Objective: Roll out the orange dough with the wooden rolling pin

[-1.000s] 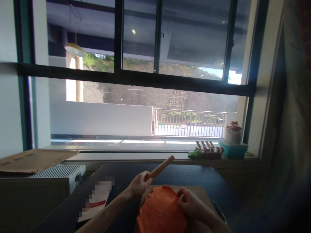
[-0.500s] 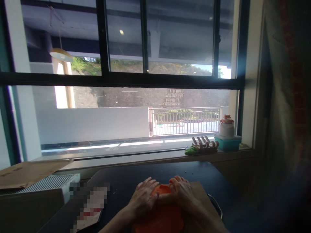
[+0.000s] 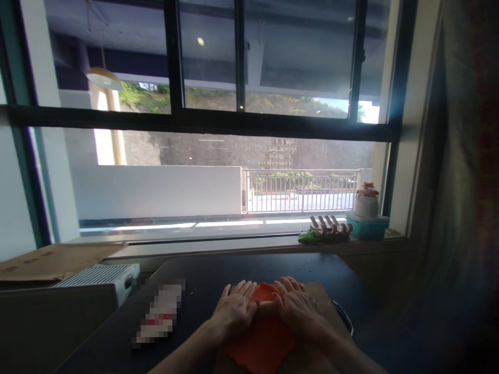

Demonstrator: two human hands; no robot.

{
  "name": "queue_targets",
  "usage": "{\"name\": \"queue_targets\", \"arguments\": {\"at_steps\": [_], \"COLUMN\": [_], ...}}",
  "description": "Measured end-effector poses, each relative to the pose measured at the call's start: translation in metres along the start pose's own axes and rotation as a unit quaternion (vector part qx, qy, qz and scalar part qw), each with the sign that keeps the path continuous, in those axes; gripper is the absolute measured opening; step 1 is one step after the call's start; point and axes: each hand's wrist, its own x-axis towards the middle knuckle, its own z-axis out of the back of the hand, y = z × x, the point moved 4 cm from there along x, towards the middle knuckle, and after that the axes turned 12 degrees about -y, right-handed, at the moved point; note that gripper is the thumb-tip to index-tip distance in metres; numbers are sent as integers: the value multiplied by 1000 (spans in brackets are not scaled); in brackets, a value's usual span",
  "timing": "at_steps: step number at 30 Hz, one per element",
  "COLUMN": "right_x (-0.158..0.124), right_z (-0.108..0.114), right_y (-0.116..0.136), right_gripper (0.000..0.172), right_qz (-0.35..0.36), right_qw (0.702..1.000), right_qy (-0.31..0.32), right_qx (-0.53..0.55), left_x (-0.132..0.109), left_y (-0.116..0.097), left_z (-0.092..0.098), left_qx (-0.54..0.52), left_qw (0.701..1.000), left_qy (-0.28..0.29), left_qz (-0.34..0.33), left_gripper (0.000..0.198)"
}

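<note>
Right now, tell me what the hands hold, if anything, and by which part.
The left hand and right hand lie over opposite ends of the rolling pin, its middle showing; no closed grip shows.

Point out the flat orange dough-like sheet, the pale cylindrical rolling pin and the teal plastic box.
Flat orange dough-like sheet (image 3: 265, 338), head view: its broad near part.
Pale cylindrical rolling pin (image 3: 267, 309), head view: exposed middle stretch.
Teal plastic box (image 3: 366, 228), head view: front wall.
</note>
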Motion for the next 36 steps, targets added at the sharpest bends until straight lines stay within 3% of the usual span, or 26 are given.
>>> {"name": "queue_targets", "arguments": {"at_steps": [3,5,13,16,19,26,29,36], "right_x": [-21,-18,68,79,66,1,-3,63], "right_z": [7,9,-18,-21,-19,-1,-1,-17], "right_y": [4,5,-7,-8,-7,3,2,-5], "right_gripper": [54,54,52,53,54,51,49,44], "right_qz": [8,10,-46,-45,-39,32,50,29], "right_qw": [1000,1000,998,999,999,999,999,999], "right_qy": [17,21,31,27,27,9,-2,-28], "right_qx": [6,4,5,5,4,-1,7,14], "left_x": [-17,-16,50,59,49,2,-1,50], "left_y": [-3,-4,16,21,18,-1,1,22], "left_z": [-1,-1,-1,-4,-4,2,-1,-5], "left_qx": [-24,-28,-4,-4,-6,-1,-4,12], "left_qw": [999,999,996,995,996,999,1000,995], "left_qy": [-9,-21,6,14,14,2,-15,-15], "left_qz": [-19,-20,85,96,89,38,22,102], "left_gripper": [60,61,59,56,60,66,65,60]}}
